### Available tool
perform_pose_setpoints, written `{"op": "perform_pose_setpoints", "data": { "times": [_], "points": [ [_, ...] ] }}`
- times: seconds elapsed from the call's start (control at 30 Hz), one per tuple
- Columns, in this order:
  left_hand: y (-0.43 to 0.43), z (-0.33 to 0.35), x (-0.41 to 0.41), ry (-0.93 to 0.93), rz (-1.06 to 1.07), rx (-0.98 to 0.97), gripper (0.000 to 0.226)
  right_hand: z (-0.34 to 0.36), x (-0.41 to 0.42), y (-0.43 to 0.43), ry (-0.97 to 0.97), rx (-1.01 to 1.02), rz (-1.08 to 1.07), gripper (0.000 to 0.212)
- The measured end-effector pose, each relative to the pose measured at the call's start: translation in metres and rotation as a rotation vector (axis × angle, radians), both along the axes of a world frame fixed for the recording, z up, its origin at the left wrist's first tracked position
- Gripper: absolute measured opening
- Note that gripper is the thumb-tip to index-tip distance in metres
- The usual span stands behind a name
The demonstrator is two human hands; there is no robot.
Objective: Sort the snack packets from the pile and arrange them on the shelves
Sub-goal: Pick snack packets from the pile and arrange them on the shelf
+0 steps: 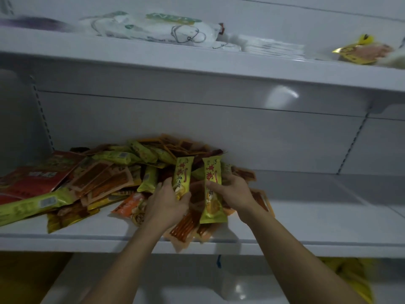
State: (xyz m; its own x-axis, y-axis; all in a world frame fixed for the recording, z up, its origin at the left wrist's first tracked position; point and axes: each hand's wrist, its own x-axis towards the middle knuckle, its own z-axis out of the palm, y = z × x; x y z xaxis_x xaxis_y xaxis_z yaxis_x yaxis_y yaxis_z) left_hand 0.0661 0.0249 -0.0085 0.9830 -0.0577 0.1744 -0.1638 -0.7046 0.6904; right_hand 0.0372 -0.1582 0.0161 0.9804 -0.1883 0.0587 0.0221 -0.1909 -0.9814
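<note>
A pile of snack packets [114,174], yellow-green, orange and red, covers the left and middle of the middle shelf [306,233]. My left hand [168,202] grips a yellow-green packet with red writing [183,172], held upright above the pile. A second matching packet [212,187] stands upright in the grip of my right hand [234,194], just to the right of the first. Both hands hover over the pile's right end, close together.
The upper shelf [197,62] carries white packets with green labels [153,27] and a yellow packet [361,51] at the far right. The right part of the middle shelf is bare white. Something yellow [350,273] sits below at the lower right.
</note>
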Motion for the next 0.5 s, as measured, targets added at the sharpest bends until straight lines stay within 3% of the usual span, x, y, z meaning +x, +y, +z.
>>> {"op": "perform_pose_setpoints", "data": {
  "times": [0.5],
  "points": [
    [-0.073, 0.007, -0.032, -0.082, -0.096, -0.054, 0.065, 0.006, -0.045, -0.064, -0.052, -0.001, -0.181, 0.026]
  ]
}}
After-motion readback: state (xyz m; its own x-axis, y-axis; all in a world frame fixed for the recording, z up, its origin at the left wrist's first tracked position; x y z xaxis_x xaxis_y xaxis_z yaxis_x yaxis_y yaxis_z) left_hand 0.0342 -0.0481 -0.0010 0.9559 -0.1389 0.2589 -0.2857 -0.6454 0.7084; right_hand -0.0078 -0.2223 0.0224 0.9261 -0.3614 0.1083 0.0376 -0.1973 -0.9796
